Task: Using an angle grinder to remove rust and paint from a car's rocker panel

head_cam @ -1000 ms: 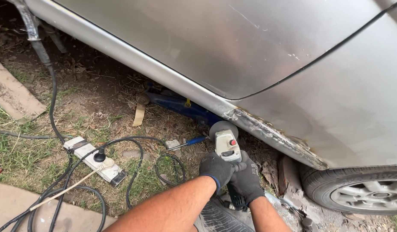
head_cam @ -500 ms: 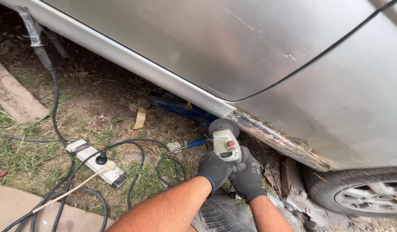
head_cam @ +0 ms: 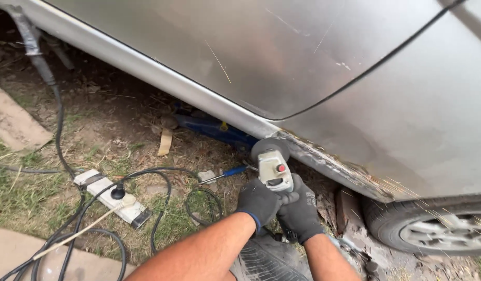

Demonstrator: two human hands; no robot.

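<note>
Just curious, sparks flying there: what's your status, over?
Left hand, right hand both grip angle grinder. Disc at rusty sill. Black cable nearby.

Both hands wore dark, close-fitting knit work gloves: the left hand showed a thin blue band at its cuff, while the right hand bore small pale markings on the back. Both forearms were bare, with no sleeves, watch or jewellery in view.
</note>
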